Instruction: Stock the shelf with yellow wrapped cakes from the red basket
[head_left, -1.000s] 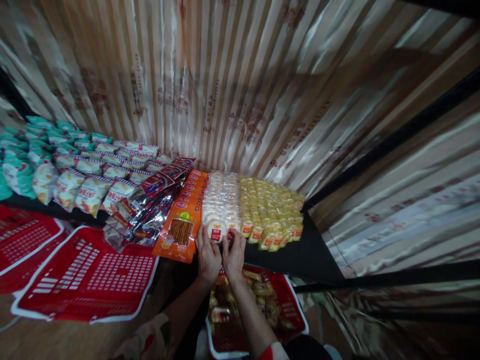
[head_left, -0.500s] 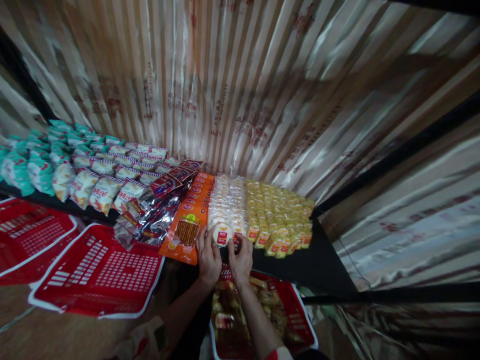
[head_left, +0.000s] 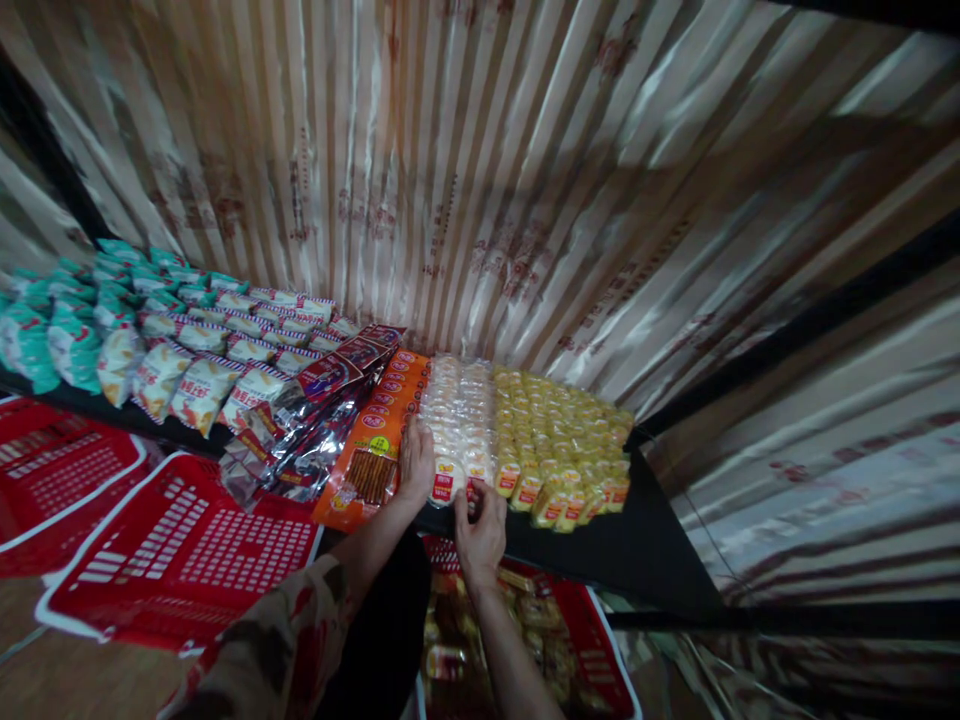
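Observation:
Two rows of clear-wrapped white round snack packets (head_left: 457,410) stand on a black shelf, with red labels on their front faces. My left hand (head_left: 417,465) is open, fingers stretched along the left side of these rows, over the edge of an orange snack bag (head_left: 367,455) of brown sticks. At the front end of the right-hand row, my right hand (head_left: 482,525) has its thumb and fingers curled on the foremost white packet, partly hiding its label. Yellow-wrapped snack packets (head_left: 559,440) stand in rows just to the right.
Dark shiny snack bags (head_left: 322,400), white chip bags (head_left: 206,385) and teal bags (head_left: 73,345) line the shelf (head_left: 630,545) leftward. Below are red baskets (head_left: 247,540), one (head_left: 596,640) holding golden-wrapped packets. A striped plastic sheet (head_left: 420,170) hangs behind.
My left hand has moved up and back from the front of the white packets to their left side, its fingers straightening. My right hand stays at the front, slightly lower in view.

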